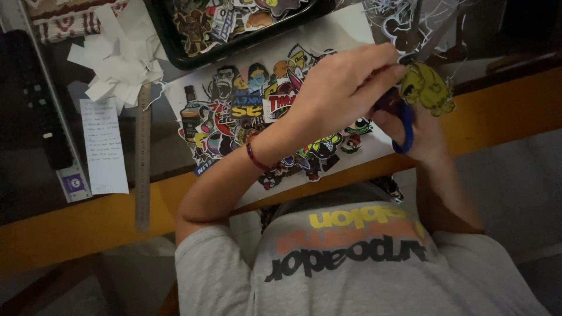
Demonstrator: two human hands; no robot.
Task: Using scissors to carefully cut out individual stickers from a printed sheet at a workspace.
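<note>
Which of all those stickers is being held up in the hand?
The yellow-green cartoon cutout, pinched by the left hand above the desk; the others lie flat on the sheet or tray.

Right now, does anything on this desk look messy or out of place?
Yes: a heap of white paper scraps lies loose on the dark desk beside the metal ruler, like offcuts left lying. The sticker sheet sits askew too.

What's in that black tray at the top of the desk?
The black tray holds a heap of cut-out cartoon stickers, overlapping one another. The tray's floor is covered by them, and its far part runs out of the picture, so the rest cannot be seen.
</note>
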